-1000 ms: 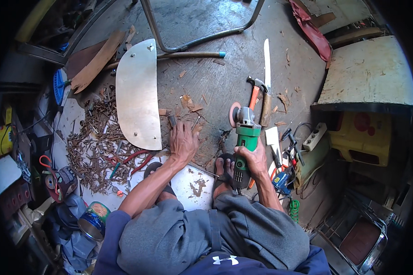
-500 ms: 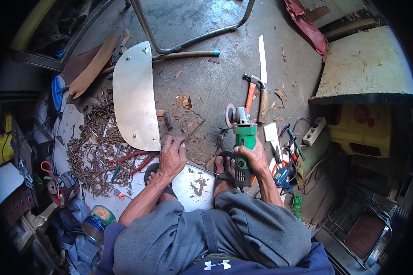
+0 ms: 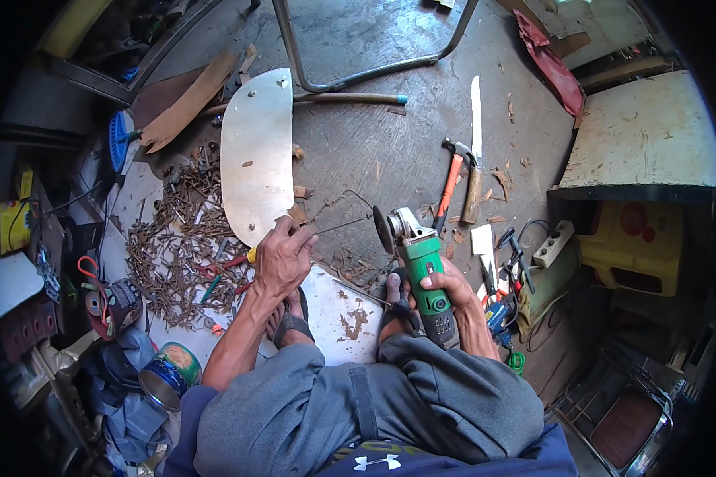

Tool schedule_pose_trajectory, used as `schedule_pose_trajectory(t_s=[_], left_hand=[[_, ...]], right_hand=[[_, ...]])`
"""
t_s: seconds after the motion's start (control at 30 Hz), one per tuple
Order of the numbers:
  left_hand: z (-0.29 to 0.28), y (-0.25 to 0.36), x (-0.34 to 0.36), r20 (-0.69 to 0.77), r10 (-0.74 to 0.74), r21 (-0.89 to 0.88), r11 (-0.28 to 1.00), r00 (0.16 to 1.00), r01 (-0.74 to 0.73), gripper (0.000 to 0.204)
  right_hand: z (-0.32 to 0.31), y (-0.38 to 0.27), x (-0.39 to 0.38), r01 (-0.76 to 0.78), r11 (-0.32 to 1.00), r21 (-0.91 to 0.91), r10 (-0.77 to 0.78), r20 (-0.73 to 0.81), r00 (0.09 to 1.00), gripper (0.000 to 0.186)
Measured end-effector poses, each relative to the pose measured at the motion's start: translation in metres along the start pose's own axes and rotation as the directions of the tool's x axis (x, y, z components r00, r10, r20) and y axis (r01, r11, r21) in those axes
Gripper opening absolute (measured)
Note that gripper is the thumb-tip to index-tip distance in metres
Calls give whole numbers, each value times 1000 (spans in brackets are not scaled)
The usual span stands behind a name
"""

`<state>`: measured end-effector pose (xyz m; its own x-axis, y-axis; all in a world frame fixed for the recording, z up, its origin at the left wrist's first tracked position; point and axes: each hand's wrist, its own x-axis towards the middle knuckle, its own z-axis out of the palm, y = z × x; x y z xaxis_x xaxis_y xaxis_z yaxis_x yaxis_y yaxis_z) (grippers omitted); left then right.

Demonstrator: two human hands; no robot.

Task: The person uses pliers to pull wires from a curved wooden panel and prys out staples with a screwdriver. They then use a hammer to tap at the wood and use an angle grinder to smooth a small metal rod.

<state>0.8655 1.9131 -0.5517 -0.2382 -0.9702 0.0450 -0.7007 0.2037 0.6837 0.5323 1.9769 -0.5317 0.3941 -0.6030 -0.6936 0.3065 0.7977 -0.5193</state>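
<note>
My left hand [image 3: 277, 258] is closed around what looks like a screwdriver. Its thin dark shaft [image 3: 344, 226] sticks out to the right, and a yellow end shows left of the hand. My right hand [image 3: 453, 288] grips the green body of an angle grinder [image 3: 426, 266], held upright above my right foot. The grinder's dark disc [image 3: 383, 230] faces left, and the shaft's tip is at its edge; whether they touch I cannot tell. Left of my left hand lie a big heap of rusty nails and screws [image 3: 191, 207] and red-handled pliers [image 3: 237, 262], partly hidden.
A pale rounded board [image 3: 256, 159] lies beyond my left hand. A hammer [image 3: 449, 187] and a long knife [image 3: 475, 127] lie beyond the grinder. At right are a scraper [image 3: 484, 246], a power strip [image 3: 553, 244] and a cabinet [image 3: 644, 135]. A metal frame [image 3: 366, 77] stands ahead.
The screwdriver has swung from pointing up and right to nearly level, its tip now at the disc. The grinder has tilted and moved slightly right; my left hand has shifted left. The view has shifted.
</note>
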Motion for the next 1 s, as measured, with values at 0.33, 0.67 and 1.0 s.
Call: schedule_pose_trajectory(t_s=[0.33,0.67,1.0], left_hand=[[-10,-3,0,13,7,62,998,1000,-7,14],[-14,-5,1,-7,21,79,997,1000,-21,10],[-1,7,-13,-1,-195,29,980,981,195,15]], right_hand=[[11,-5,0,-24,999,-42,26,36,999,61],[14,-8,1,-27,997,-73,29,32,999,62],[52,-26,2,-33,374,-927,-564,-256,785,73]])
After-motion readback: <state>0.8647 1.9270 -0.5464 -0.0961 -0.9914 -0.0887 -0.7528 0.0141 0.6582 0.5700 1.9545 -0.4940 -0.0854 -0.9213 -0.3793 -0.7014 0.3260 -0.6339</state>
